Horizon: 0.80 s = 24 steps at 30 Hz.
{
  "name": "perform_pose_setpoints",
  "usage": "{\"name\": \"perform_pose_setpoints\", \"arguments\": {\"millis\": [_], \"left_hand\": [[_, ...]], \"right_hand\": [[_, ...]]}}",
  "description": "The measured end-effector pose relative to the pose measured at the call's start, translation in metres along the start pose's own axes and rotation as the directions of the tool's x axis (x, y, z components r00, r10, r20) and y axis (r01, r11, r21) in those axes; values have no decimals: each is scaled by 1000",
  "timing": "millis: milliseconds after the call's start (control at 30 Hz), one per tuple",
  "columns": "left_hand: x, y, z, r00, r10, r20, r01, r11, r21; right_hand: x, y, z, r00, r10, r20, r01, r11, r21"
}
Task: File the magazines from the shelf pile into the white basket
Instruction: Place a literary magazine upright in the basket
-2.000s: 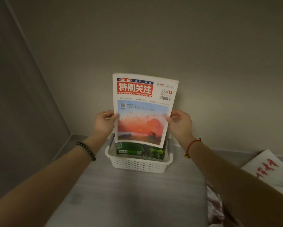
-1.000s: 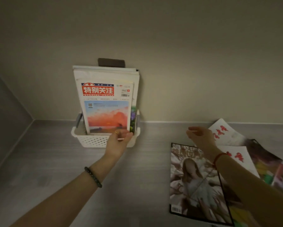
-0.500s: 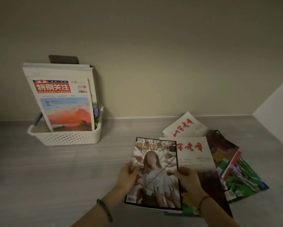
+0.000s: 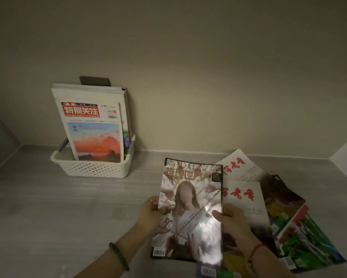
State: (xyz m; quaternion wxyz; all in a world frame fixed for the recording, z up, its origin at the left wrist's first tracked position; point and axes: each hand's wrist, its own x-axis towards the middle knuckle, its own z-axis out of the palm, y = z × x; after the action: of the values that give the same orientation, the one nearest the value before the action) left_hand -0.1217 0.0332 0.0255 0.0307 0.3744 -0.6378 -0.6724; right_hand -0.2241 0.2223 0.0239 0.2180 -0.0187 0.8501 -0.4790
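Lifted a little higher off the pile than half a second ago, the glossy magazine (image 4: 190,209) now tilts up toward the camera, glare spreading across its lower cover. The left hand (image 4: 148,214) clamps its left edge, thumb on the cover; the right hand (image 4: 231,221) clamps the right edge the same way — a beaded bracelet (image 4: 119,256) on one wrist, a red cord (image 4: 256,248) on the other. Beneath and to the right, the remaining pile of magazines (image 4: 285,213) lies fanned flat on the grey shelf (image 4: 48,207), two white covers with red calligraphy on top. Well apart to the left, against the back wall, the white basket (image 4: 92,168) holds several magazines upright — the sunset-cover issue (image 4: 94,133) at the front, leaning slightly back.
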Motion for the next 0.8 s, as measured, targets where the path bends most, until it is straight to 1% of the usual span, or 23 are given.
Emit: {"name": "perform_pose_setpoints", "arguments": {"millis": [100, 167, 233, 300, 333, 400, 500, 567, 633, 733, 800], "left_hand": [[1, 36, -33, 979, 185, -89, -175, 979, 109], [3, 60, -58, 949, 268, -164, -242, 957, 162], [5, 84, -102, 904, 351, -243, -310, 931, 192], [9, 105, -128, 874, 401, -276, -348, 911, 220], [10, 116, -148, 856, 423, -296, -375, 904, 205], [15, 136, -183, 824, 464, -326, -443, 885, 139], [26, 163, -230, 736, 537, -411, -523, 838, 158], [39, 175, -256, 701, 552, -451, -548, 822, 155], [55, 181, -279, 710, 528, -466, -530, 836, 139], [83, 175, -299, 749, 469, -469, -478, 872, 108], [98, 164, -302, 769, 433, -470, -435, 894, 113]], "right_hand": [[7, -46, 12, 982, -186, 25, 186, 982, -9], [9, -78, 24, 962, -267, 56, 265, 964, 37], [9, -120, 51, 930, -361, 68, 358, 932, 57], [8, -150, 62, 906, -418, 72, 411, 907, 94], [7, -170, 74, 889, -452, 75, 441, 889, 124], [9, -207, 95, 867, -497, 38, 489, 862, 132], [14, -254, 129, 830, -558, -21, 555, 822, 129], [20, -278, 151, 818, -574, -46, 574, 808, 134], [27, -295, 172, 823, -562, -76, 567, 811, 145], [40, -304, 197, 833, -545, -94, 553, 818, 158], [48, -298, 208, 830, -548, -105, 557, 822, 119]]}}
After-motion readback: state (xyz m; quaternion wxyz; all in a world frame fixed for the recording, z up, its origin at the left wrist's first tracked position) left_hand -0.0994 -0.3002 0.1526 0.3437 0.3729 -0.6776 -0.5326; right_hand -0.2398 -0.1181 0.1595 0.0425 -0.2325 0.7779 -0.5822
